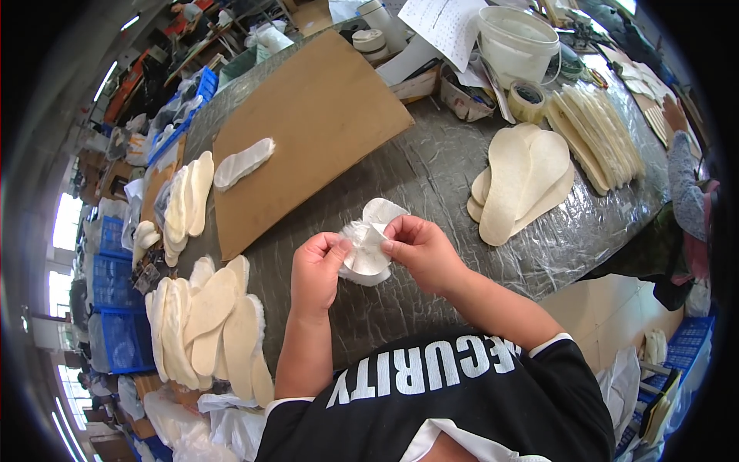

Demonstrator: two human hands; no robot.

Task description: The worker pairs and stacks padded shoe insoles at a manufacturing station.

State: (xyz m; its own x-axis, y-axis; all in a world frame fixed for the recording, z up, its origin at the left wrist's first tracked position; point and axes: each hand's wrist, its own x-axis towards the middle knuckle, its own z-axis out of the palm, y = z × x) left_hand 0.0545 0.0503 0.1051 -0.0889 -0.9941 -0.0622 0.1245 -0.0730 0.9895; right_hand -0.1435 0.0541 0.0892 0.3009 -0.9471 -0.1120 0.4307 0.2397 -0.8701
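Fleecy white insole (369,246): between my hands, long axis near-to-far; left hand (317,266) and right hand (419,248) fingers both pinching its edges.

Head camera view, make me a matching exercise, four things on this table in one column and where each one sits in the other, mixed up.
Things:
1. fleecy white insole
2. single white insole
3. white bucket
4. flat cream insole pile

Places:
A. at the far edge of the table, beside a tape roll
B. lying on the brown cardboard sheet
C. pinched between the left hand and right hand
D. on the crinkled grey table cover, right of the hands

Pairs: 1-C, 2-B, 3-A, 4-D
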